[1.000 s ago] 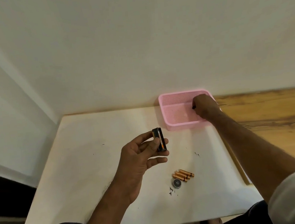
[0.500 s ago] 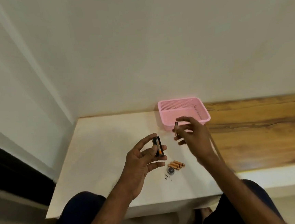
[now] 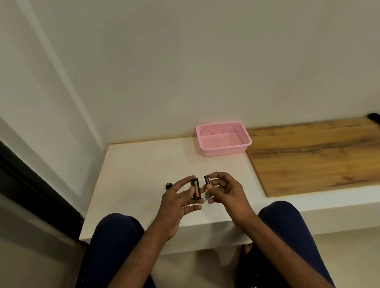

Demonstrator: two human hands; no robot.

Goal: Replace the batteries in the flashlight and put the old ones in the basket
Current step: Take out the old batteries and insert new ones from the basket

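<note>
My right hand pinches a small dark cell upright between thumb and forefinger, the other fingers loosely curled beneath. Just beside it, not touching, my left hand grips the black battery holder between thumb and fingertips, with an orange-banded cell showing in its near face.

I take the step to be seating this cell in the holder, though I cannot tell which way its ends point. To do it well I would keep the holder still, turn its open slot toward the cell, line the two up parallel, check polarity, then push the spring end in first.

Just below the gap between my hands sits a small round cap. Just outside my left fingers is a dark round piece on the table. Well beyond my right fingertips stands the pink basket; its contents are too faint to read.
</note>
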